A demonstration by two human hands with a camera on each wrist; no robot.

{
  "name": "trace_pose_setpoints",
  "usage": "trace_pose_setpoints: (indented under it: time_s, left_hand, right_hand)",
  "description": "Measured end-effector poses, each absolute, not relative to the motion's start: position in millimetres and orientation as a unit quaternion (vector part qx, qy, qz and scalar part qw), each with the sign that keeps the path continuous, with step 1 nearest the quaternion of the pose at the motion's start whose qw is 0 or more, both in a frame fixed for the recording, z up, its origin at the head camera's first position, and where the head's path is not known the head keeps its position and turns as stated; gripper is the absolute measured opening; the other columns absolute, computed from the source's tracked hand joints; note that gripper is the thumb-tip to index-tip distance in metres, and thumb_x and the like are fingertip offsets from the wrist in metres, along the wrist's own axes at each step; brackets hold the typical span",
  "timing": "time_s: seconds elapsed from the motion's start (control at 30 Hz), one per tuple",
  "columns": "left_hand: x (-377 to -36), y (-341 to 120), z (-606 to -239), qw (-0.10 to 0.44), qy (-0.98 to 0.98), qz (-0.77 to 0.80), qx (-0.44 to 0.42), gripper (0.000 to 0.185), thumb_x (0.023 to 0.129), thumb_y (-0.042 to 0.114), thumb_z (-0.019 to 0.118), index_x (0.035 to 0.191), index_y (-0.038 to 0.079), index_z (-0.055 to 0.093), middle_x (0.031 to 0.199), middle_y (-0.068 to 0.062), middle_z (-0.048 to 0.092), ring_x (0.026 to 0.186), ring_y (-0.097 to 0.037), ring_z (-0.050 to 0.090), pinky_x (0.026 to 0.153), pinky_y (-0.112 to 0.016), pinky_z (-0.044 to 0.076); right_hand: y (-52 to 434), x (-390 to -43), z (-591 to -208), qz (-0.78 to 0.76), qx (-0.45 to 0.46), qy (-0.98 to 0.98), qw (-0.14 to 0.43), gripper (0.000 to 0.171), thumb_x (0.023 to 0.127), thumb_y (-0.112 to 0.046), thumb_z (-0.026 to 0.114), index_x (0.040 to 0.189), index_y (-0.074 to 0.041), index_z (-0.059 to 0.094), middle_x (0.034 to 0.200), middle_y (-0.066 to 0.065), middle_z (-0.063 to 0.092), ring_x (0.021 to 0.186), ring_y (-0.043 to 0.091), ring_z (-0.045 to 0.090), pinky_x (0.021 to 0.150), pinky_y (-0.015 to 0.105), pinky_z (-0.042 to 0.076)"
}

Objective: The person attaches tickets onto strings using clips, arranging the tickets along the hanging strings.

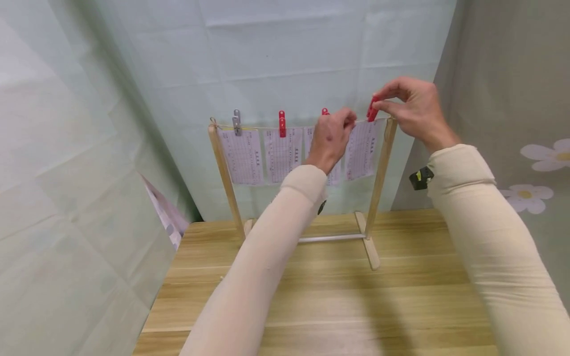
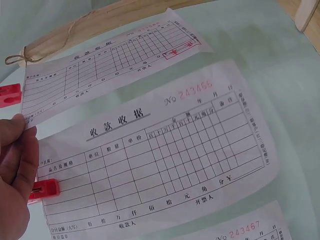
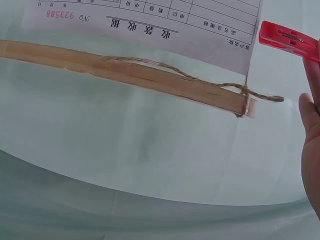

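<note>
While both arms in cream sleeves reach up over the wooden table (image 1: 320,296), a small wooden rack (image 1: 222,168) stands at the far edge of it, with a thin twine line (image 1: 262,128) stretched between its two posts. At the left end of the line a grey clip (image 1: 237,122) holds the first printed slip (image 1: 242,157), and next to it a red clip (image 1: 282,123) holds the second slip (image 1: 282,154). A third slip (image 2: 150,155) hangs further right, mostly hidden behind the left hand (image 1: 330,140) in the head view, with another red clip (image 1: 324,111) showing just above the knuckles. The left hand is curled, and its fingertips pinch the upper left corner of the last slip (image 1: 361,150) against the line; in the left wrist view the thumb lies on the paper edge. To the right, the right hand (image 1: 411,112) holds the fourth clip (image 1: 372,110), a red one, pinched between thumb and forefinger, at the top of the last slip and close to the right post (image 1: 382,168). Whether this clip already grips the paper and the line, I cannot tell. In the right wrist view the clip is near the knot of the twine on the post.
</note>
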State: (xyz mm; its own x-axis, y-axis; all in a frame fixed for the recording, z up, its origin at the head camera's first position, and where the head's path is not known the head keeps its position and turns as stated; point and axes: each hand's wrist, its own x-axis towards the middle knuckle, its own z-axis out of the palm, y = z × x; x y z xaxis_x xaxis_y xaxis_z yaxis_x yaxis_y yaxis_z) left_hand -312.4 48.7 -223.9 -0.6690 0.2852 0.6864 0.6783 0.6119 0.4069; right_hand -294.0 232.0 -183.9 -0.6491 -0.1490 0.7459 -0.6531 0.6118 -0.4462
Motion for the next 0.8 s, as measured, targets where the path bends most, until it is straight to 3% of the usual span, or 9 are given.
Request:
trace_pose_setpoints:
  time_s: [0.3, 0.57, 0.8]
  left_hand:
    - [-311, 52, -227, 0.292, -0.844, -0.351, -0.281, 0.013, 0.099, 0.009, 0.064, 0.106, 0.004, 0.073, 0.105, -0.007, 0.075, 0.093, -0.013, 0.07, 0.081, -0.017, 0.051]
    - [-310, 52, -227, 0.267, -0.848, -0.376, -0.261, 0.014, 0.099, 0.009, 0.064, 0.109, 0.005, 0.071, 0.108, -0.007, 0.074, 0.093, -0.011, 0.069, 0.082, -0.013, 0.049]
    - [-312, 51, -228, 0.274, -0.845, -0.377, -0.261, 0.012, 0.097, 0.008, 0.065, 0.107, 0.004, 0.072, 0.105, -0.007, 0.075, 0.091, -0.011, 0.069, 0.08, -0.014, 0.05]
  right_hand:
    - [233, -297, -190, 0.365, 0.238, -0.835, 0.336, 0.013, 0.087, 0.0, 0.075, 0.099, 0.003, 0.072, 0.098, 0.01, 0.072, 0.09, -0.006, 0.062, 0.093, 0.023, 0.05]
    - [233, -298, -198, 0.341, 0.217, -0.85, 0.338, 0.014, 0.089, -0.005, 0.075, 0.1, 0.002, 0.071, 0.102, 0.012, 0.072, 0.09, -0.007, 0.063, 0.088, 0.021, 0.051]
    - [231, -299, -203, 0.337, 0.21, -0.863, 0.312, 0.021, 0.091, -0.009, 0.073, 0.109, 0.001, 0.07, 0.111, 0.011, 0.072, 0.101, 0.016, 0.068, 0.088, 0.024, 0.053]
